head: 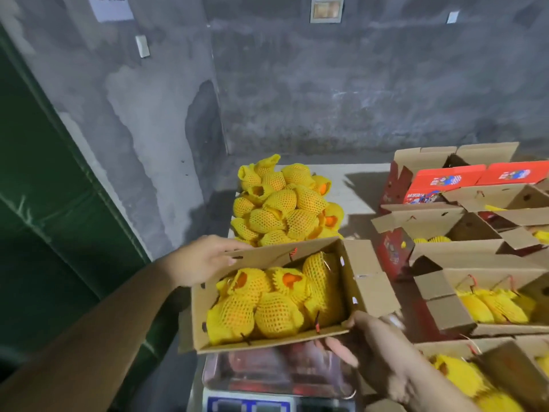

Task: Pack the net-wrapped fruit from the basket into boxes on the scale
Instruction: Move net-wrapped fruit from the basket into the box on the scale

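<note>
Gripping the full box (267, 295) at centre frame: left hand (205, 260) is curling over its far-left flap, right hand (368, 337) is clasping its near-right corner. Best kept level over the scale (279, 379) so the fruit (276, 313) is not spilling.

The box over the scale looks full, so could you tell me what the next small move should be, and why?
Probably carry the box right to the filled boxes: both hands, left and right, grip its ends, and it is tilted above the scale pan.
</note>
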{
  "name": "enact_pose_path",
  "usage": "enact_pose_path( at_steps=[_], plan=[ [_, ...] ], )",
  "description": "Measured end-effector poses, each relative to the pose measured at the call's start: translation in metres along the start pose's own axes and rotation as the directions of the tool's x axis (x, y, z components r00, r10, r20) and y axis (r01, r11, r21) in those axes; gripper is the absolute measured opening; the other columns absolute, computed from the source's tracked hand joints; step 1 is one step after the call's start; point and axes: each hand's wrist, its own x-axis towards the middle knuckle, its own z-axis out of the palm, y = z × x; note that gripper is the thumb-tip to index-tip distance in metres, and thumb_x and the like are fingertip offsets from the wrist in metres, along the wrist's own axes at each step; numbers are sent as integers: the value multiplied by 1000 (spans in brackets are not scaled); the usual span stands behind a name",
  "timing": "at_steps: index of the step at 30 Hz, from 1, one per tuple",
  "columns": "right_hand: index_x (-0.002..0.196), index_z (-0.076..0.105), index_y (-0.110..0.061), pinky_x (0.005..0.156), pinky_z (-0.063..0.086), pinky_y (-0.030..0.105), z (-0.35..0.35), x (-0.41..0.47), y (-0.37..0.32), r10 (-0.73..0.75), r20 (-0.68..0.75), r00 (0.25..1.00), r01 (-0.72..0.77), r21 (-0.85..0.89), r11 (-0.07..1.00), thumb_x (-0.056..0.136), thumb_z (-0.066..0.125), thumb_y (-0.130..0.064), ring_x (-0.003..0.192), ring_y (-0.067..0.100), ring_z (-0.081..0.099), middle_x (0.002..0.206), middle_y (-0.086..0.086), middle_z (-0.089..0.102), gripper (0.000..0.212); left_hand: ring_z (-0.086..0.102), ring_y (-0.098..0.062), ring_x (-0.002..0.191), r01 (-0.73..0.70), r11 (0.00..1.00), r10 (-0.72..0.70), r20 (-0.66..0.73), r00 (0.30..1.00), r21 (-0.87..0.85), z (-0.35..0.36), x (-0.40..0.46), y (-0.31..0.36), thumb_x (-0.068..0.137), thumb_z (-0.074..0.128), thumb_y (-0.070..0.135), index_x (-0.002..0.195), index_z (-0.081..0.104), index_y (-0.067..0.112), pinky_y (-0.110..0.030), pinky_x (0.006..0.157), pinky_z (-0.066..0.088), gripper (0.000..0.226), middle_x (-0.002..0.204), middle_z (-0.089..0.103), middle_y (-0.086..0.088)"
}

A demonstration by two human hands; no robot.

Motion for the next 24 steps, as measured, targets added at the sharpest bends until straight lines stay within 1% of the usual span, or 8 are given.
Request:
enact_pose_path(
  at_steps=[6, 8, 10, 12, 15, 18, 21, 24],
  plan=[
    [99, 52, 7, 51, 63, 39, 14, -1, 32, 97, -83, 992, -82, 172, 982, 98, 41, 3, 71, 52, 72, 91, 45, 66, 12, 62, 5, 118, 31, 999, -32, 29, 999, 38, 20, 9, -28, 107, 56, 14, 139, 68, 32, -24, 102, 51, 38, 130, 70, 16],
    [93, 50, 10, 52, 63, 40, 20, -2, 46, 112, -99, 989, -88, 218, 972, 98, 37, 5, 69, 55, 70, 84, 46, 64, 14, 64, -3, 118, 48, 986, -42, -43, 998, 161, 36, 15, -31, 108, 55, 19, 137, 68, 35, -31, 97, 54, 35, 129, 71, 12],
    [90, 50, 9, 50, 63, 40, 25, -2, 54, 88, -126, 988, -51, 272, 961, 98, 40, 4, 69, 56, 70, 77, 44, 64, 14, 59, -19, 125, 94, 958, -48, -171, 984, 272, 53, 18, -31, 110, 50, 25, 137, 66, 39, -39, 104, 45, 34, 133, 70, 9],
    [90, 53, 9, 53, 64, 37, 24, -1, 52, 82, -147, 986, -33, 307, 951, 101, 46, -4, 74, 53, 73, 87, 47, 64, 18, 51, -21, 128, 97, 947, -25, -231, 973, 307, 66, 19, -28, 112, 44, 24, 139, 61, 41, -39, 107, 35, 36, 136, 65, 11],
    [97, 58, 6, 75, 66, 37, 12, -3, 52, 96, -121, 988, -53, 312, 949, 100, 56, -15, 101, 45, 73, 109, 34, 67, 21, 35, -18, 140, 92, 963, -20, -275, 961, 253, 78, 9, -22, 110, 48, 28, 150, 52, 37, -37, 115, 22, 41, 150, 49, 12],
    [120, 59, -5, 82, 59, 42, 13, -6, 65, -27, -230, 973, 61, 140, 988, 96, 65, -18, 107, 39, 66, 115, 21, 63, 28, 24, -12, 142, 93, 985, -41, -328, 944, 144, 93, -22, -13, 106, 54, 37, 148, 52, 40, -34, 114, 18, 42, 155, 37, 17],
    [141, 45, -18, 100, 49, 47, 30, -14, 76, -299, -392, 870, 250, -172, 953, 82, 76, -28, 116, 31, 58, 127, 12, 56, 68, 35, -10, 139, 93, 988, -57, -267, 962, 123, 108, -50, 0, 106, 51, 45, 142, 56, 41, -30, 109, 19, 37, 150, 45, 21],
    [133, 33, -35, 113, 40, 53, 56, -25, 75, -538, -333, 774, 360, -467, 807, 64, 68, -39, 130, 31, 45, 139, 6, 41, 77, 53, -12, 131, 99, 980, -63, -204, 977, 173, 117, -59, 16, 108, 46, 46, 139, 59, 40, -35, 111, 34, 34, 144, 57, 20]
  ],
)
